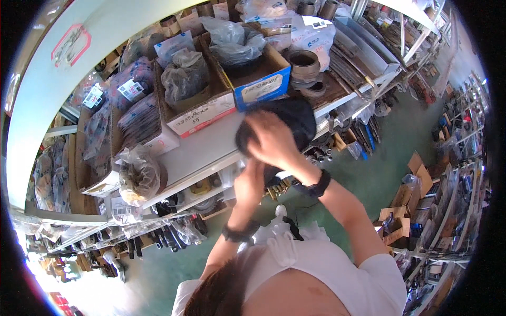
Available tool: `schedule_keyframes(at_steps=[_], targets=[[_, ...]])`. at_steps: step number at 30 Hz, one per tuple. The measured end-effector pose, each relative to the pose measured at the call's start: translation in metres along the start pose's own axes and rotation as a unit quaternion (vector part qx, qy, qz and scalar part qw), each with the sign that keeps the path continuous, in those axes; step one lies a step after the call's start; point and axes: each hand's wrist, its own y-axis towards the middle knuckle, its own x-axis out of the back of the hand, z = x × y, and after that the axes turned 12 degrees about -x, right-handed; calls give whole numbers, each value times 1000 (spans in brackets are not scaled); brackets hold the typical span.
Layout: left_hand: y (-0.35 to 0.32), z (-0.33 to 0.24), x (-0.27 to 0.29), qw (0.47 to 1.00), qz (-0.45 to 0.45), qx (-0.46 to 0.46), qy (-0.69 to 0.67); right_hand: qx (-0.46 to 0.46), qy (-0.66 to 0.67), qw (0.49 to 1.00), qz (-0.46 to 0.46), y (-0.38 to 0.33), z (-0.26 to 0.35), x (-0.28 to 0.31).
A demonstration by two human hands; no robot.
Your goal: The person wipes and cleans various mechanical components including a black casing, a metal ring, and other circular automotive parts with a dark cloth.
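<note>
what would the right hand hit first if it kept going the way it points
Probably the blue cardboard box on the shelf, just beyond the dark object the right hand already grips; depth is unclear.

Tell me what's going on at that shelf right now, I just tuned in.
A person in a white top stands at a crowded parts shelf. The right hand is pressed on a dark, rounded bundle at the shelf's front edge, and the left hand reaches up under it from below. Just behind sit a blue cardboard box and a brown cardboard box, both holding plastic-bagged parts, with a metal ring to the right. What the bundle is cannot be made out.
</note>
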Motion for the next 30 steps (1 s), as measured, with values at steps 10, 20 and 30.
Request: schedule_keyframes(at_steps=[10,20,30], targets=[[-22,-13,11,999,4,32,-30,67,67,995,15,-18,7,-14],[9,-23,-32,990,16,-109,86,-44,-101,990,-91,-9,-33,20],[-31,25,22,999,-34,-7,0,62,-35,996,-48,-7,34,-32]])
